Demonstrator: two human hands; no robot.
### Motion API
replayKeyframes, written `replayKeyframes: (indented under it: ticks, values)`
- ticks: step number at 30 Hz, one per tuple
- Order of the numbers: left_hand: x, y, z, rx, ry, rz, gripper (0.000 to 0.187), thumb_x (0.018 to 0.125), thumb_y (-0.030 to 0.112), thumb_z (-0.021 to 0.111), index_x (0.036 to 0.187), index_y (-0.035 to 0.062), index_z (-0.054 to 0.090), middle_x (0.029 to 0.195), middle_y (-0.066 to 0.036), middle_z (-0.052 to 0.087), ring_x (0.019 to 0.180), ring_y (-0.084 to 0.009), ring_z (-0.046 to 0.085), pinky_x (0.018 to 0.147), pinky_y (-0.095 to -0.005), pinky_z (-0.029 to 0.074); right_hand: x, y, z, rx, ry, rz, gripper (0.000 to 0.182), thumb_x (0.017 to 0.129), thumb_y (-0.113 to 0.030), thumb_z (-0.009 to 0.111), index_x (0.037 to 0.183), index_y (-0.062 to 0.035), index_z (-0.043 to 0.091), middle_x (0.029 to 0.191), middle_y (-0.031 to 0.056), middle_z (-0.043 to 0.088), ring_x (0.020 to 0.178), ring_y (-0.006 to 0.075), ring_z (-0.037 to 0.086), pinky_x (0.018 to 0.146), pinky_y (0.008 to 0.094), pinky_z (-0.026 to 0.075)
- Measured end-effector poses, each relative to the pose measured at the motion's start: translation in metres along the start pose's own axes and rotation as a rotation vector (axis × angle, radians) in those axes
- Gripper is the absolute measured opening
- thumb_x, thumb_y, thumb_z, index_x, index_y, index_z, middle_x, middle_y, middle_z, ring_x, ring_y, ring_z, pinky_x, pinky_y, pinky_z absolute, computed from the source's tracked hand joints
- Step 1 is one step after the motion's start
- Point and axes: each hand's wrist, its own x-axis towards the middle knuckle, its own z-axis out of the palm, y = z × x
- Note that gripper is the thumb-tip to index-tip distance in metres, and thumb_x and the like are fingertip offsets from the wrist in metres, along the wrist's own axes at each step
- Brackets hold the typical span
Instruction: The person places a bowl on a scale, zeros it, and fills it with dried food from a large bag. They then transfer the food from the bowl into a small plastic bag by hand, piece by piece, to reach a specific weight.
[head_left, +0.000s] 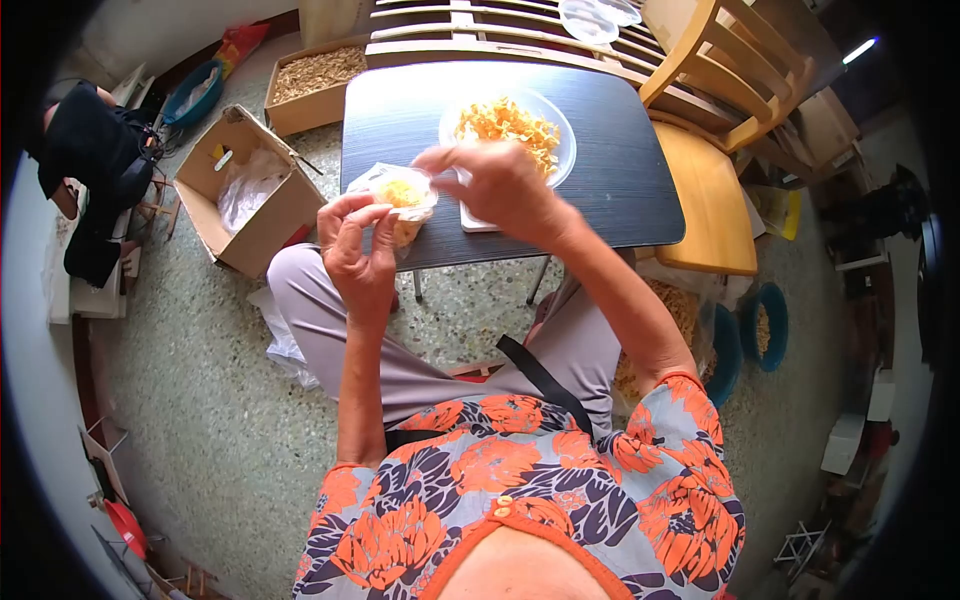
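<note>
My left hand (355,245) is closed around a small clear plastic bag (408,226) at the table's near left edge. Pale yellow shreds fill the bag up to its open mouth. My right hand (505,185) hangs just right of the bag, its fingers pointing toward the mouth. Motion blurs those fingers, so I cannot make out whether they hold anything. Behind the right hand stands a clear plastic bowl (567,150) heaped with orange-yellow dried strips (508,122). A flat white object (478,222) lies partly hidden below the right hand.
The dark folding table (620,190) stands over my knees. To its right is a wooden chair (705,190). On the left sit an open cardboard box (205,205) with plastic inside and a carton of dried pieces (318,78). Blue basins (768,325) stand at right. Another person (100,170) is far left.
</note>
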Motion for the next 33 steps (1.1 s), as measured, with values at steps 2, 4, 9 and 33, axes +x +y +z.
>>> replayKeyframes:
  ticks: [2, 4, 9, 33]
  values:
    - [-0.001, -0.001, 0.002, -0.018, -0.008, -0.032, 0.011, 0.086, 0.001, 0.077, 0.096, 0.0032, 0.073, 0.108, -0.009, 0.063, 0.103, -0.0227, 0.061, 0.095, -0.035, 0.049, -0.001, 0.021, -0.033, -0.134, 0.082, 0.145, 0.008, 0.087, -0.009, 0.077, 0.095, -0.0091, 0.077, 0.087, 0.0101, 0.076, 0.072, 0.0182, 0.073, 0.065, 0.0286, 0.059]
    - [-0.001, -0.001, 0.003, -0.027, 0.008, -0.053, 0.01, 0.086, 0.001, 0.077, 0.096, 0.0032, 0.073, 0.106, -0.01, 0.064, 0.102, -0.0236, 0.061, 0.093, -0.0352, 0.049, -0.009, 0.047, -0.063, -0.258, -0.084, 0.312, 0.01, 0.088, -0.018, 0.075, 0.092, -0.0093, 0.077, 0.086, 0.0088, 0.076, 0.073, 0.0237, 0.073, 0.07, 0.0359, 0.058]
    - [-0.002, -0.001, 0.008, -0.005, -0.018, -0.07, 0.011, 0.086, 0.002, 0.078, 0.096, 0.0034, 0.072, 0.11, -0.008, 0.062, 0.105, -0.0204, 0.06, 0.097, -0.0333, 0.047, -0.019, 0.052, -0.089, -0.343, -0.411, 0.528, 0.024, 0.082, -0.023, 0.08, 0.105, -0.0178, 0.078, 0.09, 0.0087, 0.076, 0.087, 0.0259, 0.073, 0.083, 0.04, 0.056]
    - [0.011, 0.007, 0.026, -0.114, -0.001, -0.054, 0.012, 0.085, 0.0, 0.078, 0.096, 0.0025, 0.072, 0.108, -0.009, 0.062, 0.103, -0.0214, 0.061, 0.093, -0.0338, 0.049, -0.023, 0.059, -0.063, -0.382, -0.189, 0.29, 0.015, 0.084, -0.008, 0.075, 0.099, -0.0082, 0.077, 0.085, 0.0121, 0.075, 0.075, 0.023, 0.073, 0.073, 0.0342, 0.058]
